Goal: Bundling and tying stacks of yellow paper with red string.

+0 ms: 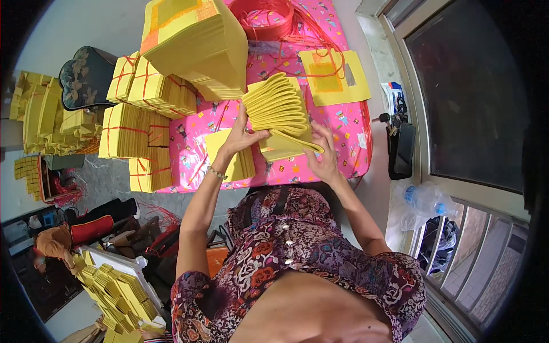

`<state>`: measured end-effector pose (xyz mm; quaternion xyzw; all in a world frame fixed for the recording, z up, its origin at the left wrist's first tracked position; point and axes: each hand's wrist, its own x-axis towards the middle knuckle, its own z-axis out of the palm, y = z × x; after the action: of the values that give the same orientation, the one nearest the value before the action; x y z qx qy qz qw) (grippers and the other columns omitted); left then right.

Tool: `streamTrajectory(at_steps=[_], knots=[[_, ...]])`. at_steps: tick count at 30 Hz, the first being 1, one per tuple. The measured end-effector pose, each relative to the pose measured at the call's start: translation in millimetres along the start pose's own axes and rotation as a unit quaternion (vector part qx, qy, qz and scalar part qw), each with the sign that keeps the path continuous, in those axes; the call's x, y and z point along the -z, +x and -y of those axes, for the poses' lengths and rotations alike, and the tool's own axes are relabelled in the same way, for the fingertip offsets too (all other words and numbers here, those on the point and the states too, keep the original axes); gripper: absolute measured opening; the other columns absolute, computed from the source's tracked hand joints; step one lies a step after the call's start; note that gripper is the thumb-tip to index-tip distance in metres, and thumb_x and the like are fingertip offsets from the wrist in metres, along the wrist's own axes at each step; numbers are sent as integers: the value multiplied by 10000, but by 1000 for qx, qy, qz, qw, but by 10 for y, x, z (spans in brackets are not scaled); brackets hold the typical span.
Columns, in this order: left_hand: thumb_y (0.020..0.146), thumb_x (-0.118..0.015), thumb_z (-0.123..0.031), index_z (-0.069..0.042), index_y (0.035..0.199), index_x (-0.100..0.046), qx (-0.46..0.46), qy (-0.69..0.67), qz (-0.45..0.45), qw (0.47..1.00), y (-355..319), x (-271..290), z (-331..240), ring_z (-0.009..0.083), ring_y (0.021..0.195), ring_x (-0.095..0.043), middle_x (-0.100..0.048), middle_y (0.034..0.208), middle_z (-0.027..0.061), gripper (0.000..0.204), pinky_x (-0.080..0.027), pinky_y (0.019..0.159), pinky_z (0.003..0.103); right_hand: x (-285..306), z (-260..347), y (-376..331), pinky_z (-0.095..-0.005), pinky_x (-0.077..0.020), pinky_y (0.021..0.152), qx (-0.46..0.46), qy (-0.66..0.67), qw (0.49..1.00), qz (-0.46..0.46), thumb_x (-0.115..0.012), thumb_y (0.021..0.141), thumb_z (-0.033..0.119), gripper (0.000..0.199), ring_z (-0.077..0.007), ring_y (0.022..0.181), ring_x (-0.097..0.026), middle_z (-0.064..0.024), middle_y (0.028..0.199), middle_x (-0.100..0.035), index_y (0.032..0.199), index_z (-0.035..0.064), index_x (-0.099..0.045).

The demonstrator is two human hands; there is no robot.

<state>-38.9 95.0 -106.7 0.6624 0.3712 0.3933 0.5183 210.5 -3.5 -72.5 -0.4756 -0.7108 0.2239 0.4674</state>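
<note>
Folded yellow paper sheets [274, 106], fanned in a thick row of rounded loops, rest on a flat stack of yellow paper [276, 151] at the middle of the pink table. My left hand [243, 136] grips the near left side of the folds, its thumb lying across them. On the other side, my right hand [325, 154] has thumb and fingers around the end of the lowest folded sheet, which sticks out to the right. Partly under my left wrist lies another yellow stack [237, 166].
A tall yellow paper block [197, 51] and red-tied bundles [123, 131] stand at the left. A red strapping coil [266, 23] lies at the back of the pink-covered table [191, 143]. Orange-marked sheets [337, 77] lie far right. A phone [403, 150] and clear bottle [426, 197] are by the window.
</note>
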Motion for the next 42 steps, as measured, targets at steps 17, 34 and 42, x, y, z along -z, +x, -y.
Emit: streamTrajectory(at_steps=[17, 34, 42], knots=[[710, -762, -480, 41, 1435, -40, 39, 41, -36, 998, -120, -49, 214, 338, 1390, -183, -206, 1476, 248, 1148, -156, 1136, 392, -275, 280, -202, -435, -411, 1000, -42, 15, 997, -70, -644, 790, 0, 166, -385, 1264, -421, -214, 1346, -403, 922, 23, -547], [638, -828, -469, 35, 1394, -136, -15, 81, 42, 996, -86, 23, -88, 326, 1337, -274, -308, 1403, 216, 1142, -235, 1102, 397, -305, 213, -28, -363, -475, 785, -48, -21, 997, -65, -639, 731, -20, 228, -297, 924, -572, -137, 998, -562, 940, 11, -553], [663, -842, -320, 29, 1354, -177, -9, 45, 11, 999, -61, -66, -114, 313, 1242, -413, -419, 1315, 215, 1021, -322, 1051, 394, -253, 234, -3, -352, -489, 780, -24, -13, 1000, -16, -655, 731, -8, 208, -283, 949, -574, -134, 1071, -547, 928, 35, -602]])
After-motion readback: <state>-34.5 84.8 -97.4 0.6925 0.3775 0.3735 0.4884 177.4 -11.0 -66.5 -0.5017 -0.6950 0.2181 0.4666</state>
